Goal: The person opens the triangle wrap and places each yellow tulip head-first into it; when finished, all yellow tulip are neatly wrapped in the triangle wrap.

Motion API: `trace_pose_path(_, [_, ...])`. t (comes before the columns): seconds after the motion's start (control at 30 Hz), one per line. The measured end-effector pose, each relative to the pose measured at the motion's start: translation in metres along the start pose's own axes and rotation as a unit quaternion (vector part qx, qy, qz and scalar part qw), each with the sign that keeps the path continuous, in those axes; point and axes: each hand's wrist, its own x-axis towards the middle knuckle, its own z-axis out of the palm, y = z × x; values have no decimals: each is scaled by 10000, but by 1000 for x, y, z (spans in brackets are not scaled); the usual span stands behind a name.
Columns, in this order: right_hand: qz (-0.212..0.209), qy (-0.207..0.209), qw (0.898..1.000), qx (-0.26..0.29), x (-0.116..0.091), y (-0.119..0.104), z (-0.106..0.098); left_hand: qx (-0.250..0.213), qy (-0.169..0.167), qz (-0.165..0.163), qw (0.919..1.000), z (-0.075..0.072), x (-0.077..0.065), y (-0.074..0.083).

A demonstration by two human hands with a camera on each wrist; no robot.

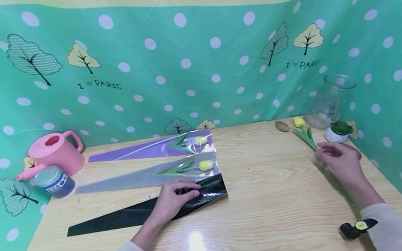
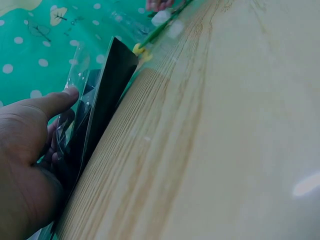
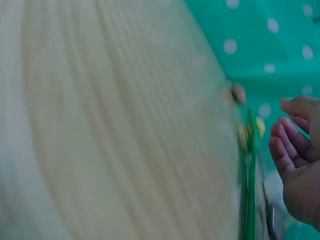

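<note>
My left hand (image 1: pixel 172 199) holds the wide end of a black flower sleeve (image 1: pixel 111 219) that lies on the table. In the left wrist view, the thumb (image 2: pixel 65 100) bears on the sleeve's clear film, and the other fingers are partly hidden behind it. My right hand (image 1: pixel 341 162) hovers at the lower leaves of a yellow artificial tulip (image 1: pixel 306 138) on the right. Its fingers are loosely bent with nothing between them, and the tulip stem (image 3: pixel 251 190) runs beside them in the right wrist view.
Purple (image 1: pixel 131 151) and grey (image 1: pixel 116 183) sleeves, each holding a yellow tulip, lie behind the black one. A pink watering can (image 1: pixel 61 153) and blue jar (image 1: pixel 55 182) stand left. Near the right hand are a glass vase (image 1: pixel 324 102), potted succulent (image 1: pixel 336 134) and brown stone (image 1: pixel 281 126).
</note>
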Motion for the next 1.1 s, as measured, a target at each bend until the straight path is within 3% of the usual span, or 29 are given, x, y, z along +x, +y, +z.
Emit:
trace_pose_path(0.1, [111,27,9998,-139,0,13,-10,27,24,-42,10000,-1,-1,0])
trace_pose_path(0.27, [126,-84,9950,-990,-1,23,-12,74,-9,-72,9999,-1,-1,-1])
trace_pose_path(0.5, [-537,413,9787,-1939,0,18,-2,72,-40,-105,9999,0,-2,-1])
trace_pose_path(0.63, [-400,500,9758,-2092,-3,15,2,93,-62,-114,9999,0,-2,-1])
trace_pose_path(0.77, [100,227,9852,-1695,-9,9,2,116,-67,-134,9998,0,-3,-1])
trace_pose_path(0.93, [683,146,9962,-523,-14,-6,1,111,-18,-154,9998,-1,-2,1])
trace_pose_path(1.03, [907,369,9943,421,-15,-19,2,91,9,-169,9998,-1,0,2])
trace_pose_path(1.1, [1064,509,9854,1224,-16,-27,2,79,19,-160,9998,-1,1,2])
